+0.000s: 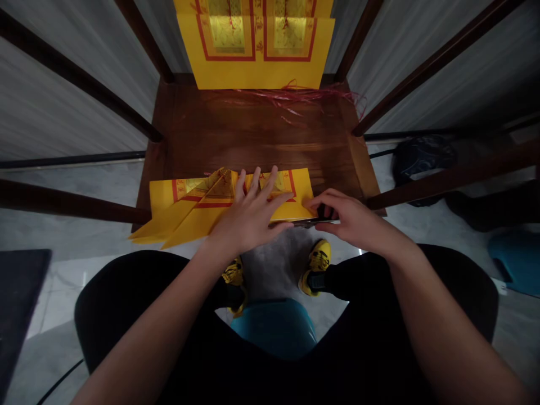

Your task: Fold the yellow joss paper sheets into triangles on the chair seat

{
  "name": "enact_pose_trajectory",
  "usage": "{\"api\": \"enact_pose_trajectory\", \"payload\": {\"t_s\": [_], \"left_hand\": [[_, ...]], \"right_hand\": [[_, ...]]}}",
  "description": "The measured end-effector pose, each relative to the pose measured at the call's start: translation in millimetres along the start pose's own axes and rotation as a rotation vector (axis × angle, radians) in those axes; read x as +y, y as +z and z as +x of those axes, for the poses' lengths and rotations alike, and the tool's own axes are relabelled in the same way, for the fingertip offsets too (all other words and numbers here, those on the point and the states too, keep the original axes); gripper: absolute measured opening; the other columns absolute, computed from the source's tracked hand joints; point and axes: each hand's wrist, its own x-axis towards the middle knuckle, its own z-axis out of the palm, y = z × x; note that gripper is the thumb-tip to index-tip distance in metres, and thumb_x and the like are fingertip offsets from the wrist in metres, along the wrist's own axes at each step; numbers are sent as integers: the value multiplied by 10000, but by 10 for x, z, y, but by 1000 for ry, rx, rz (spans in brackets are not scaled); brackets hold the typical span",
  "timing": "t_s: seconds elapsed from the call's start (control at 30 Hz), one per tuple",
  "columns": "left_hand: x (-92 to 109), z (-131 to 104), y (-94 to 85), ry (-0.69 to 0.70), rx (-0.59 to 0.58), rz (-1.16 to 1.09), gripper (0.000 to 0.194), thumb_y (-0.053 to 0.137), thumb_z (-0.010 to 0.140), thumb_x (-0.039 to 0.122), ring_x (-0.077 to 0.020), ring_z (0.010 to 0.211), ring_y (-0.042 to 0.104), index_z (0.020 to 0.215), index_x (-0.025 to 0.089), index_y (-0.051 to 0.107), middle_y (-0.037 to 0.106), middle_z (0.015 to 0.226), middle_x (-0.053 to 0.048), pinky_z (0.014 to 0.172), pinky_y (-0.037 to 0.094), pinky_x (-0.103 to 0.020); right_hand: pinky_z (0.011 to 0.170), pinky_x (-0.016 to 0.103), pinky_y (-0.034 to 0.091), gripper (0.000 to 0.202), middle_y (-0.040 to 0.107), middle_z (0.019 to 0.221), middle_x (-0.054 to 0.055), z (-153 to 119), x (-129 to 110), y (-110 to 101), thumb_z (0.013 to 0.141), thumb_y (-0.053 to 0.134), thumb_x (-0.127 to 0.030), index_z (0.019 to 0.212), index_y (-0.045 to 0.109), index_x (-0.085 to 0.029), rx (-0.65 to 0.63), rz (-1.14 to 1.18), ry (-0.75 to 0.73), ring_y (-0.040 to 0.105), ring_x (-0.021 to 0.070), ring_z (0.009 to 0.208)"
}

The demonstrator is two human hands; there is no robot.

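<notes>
Your left hand (248, 216) lies across the yellow paper (301, 209), fingers spread wide. The sheet runs left to right along the near edge of the wooden surface (253, 132). Your right hand (358, 220), fingers curled, is nearer its right end; you can't tell whether they pinch it.

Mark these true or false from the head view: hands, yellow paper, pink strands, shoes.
1. The left hand is spread over the near yellow paper. True.
2. Pink strands lie on the wooden board beside the far yellow sheets. True.
3. The right hand is on the far yellow sheets. False: the right hand is at the right end of the near yellow paper.
4. The near yellow paper is flat throughout. False: it has pointed folds toward its left end.
5. The shoes are mostly yellow. True.
</notes>
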Motion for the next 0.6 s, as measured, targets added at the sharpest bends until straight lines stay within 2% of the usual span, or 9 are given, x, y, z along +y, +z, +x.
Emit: {"api": "enact_pose_trajectory", "payload": {"t_s": [0.1,0.2,0.27,0.37,0.43,0.6], "left_hand": [[-9,-6,2,39,1,20,646,585,1096,608,-465,1726,103,1638,261,539,119,1870,-170,1350,40,-759],[2,-18,4,65,9,62,802,607,1040,715,-461,1726,107,1616,161,538,138,1857,-218,1358,42,-743],[11,-27,3,74,21,86,876,635,1002,758,-463,1718,151,1602,127,543,172,1849,-229,1363,60,-734],[13,-35,5,101,33,100,790,654,1039,661,-435,1689,270,1619,141,524,256,1833,-208,1366,93,-726],[9,-36,16,119,32,100,734,666,1065,558,-418,1670,323,1658,166,482,312,1818,-190,1365,107,-725],[21,-40,50,116,2,141,736,643,1092,450,-402,1688,288,1721,164,391,313,1820,-184,1380,129,-680]], "right_hand": [[908,393,556,360,684,1082,43,16,-34,26,844,806,-213,1195,736,-254,-8,22,-7,649,230,935],[985,434,554,442,709,1149,61,-6,-66,-9,848,786,-235,1285,722,-265,-66,54,-26,655,255,1024],[1032,462,544,503,718,1210,72,-34,-80,-48,867,689,-182,1359,709,-279,-101,83,-38,656,259,1074],[1043,465,546,653,733,1251,68,-53,-84,-79,825,505,-65,1408,699,-286,-102,162,-61,663,233,1075],[1034,449,554,716,747,1249,53,-41,-75,-66,785,450,-34,1403,706,-288,-77,224,-65,669,214,1060],[1011,432,562,624,787,1162,50,14,-11,7,758,483,-58,1297,744,-233,42,357,40,686,203,1008]]}}
